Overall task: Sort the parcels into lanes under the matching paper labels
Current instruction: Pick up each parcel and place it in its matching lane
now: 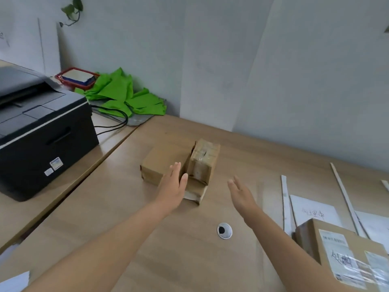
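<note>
Parcels cluster at the frame's centre on the table [117, 209]: a flat brown box [162, 163], a taped parcel [202, 163] upright beside it, and a small low parcel [195, 192] in front. Your left hand [172, 186], fingers straight, reaches over the flat brown box. Your right hand [242, 197], equally flat and holding nothing, hovers just right of the cluster. A labelled parcel [336, 249] lies at lower right.

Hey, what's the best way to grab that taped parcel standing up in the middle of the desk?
Grip the taped parcel across its top end, coming from above and the right. It stands taller than the flat box against its left side, while its top and right face look free.
</note>
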Demonstrator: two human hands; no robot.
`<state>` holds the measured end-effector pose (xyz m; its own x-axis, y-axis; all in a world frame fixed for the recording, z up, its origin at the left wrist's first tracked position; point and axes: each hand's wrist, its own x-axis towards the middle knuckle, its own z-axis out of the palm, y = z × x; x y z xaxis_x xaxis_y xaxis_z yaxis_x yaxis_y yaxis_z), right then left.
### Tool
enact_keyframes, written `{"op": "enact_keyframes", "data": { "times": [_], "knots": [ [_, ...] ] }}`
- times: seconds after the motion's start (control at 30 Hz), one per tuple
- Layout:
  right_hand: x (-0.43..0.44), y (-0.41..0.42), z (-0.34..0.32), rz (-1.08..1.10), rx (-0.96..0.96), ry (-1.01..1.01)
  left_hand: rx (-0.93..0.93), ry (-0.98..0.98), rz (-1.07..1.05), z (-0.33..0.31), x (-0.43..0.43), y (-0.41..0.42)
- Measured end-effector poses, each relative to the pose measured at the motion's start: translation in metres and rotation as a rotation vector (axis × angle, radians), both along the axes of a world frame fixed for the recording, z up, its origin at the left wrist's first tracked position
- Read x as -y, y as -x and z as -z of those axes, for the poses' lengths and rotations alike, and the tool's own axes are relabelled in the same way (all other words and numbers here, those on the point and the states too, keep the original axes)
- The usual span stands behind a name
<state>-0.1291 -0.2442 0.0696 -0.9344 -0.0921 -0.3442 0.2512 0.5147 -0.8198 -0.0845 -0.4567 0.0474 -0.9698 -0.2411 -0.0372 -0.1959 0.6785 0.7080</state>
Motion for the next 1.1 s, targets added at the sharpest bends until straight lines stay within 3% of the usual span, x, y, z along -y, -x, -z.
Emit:
{"op": "enact_keyframes", "data": {
  "times": [0.17,0.27,0.37,0.6,0.73,0.9,1.1],
  "knots": [
    [0.031,0.051,0.021,0.085,0.036,0.152,0.031,-0.287,-0.027,0.01,0.0,0.065],
    [0.05,0.074,0.035,0.181,0.095,0.293,-0.054,-0.332,0.038,0.023,-0.005,0.087],
    [0.063,0.079,0.041,0.253,0.132,0.426,-0.141,-0.467,-0.063,0.035,-0.011,0.086],
    [0.046,0.023,0.026,0.198,0.226,0.426,-0.172,-0.464,-0.153,0.023,-0.016,0.013],
    [0.033,-0.027,0.023,0.187,0.284,0.423,-0.15,-0.586,-0.154,0.009,-0.023,-0.038],
    [0.007,-0.068,-0.004,0.137,0.296,0.603,-0.201,-0.78,-0.162,-0.021,-0.043,-0.084],
    [-0.032,-0.112,-0.034,0.035,0.37,0.623,-0.136,-0.772,-0.097,-0.048,-0.064,-0.131]
  ]
}}
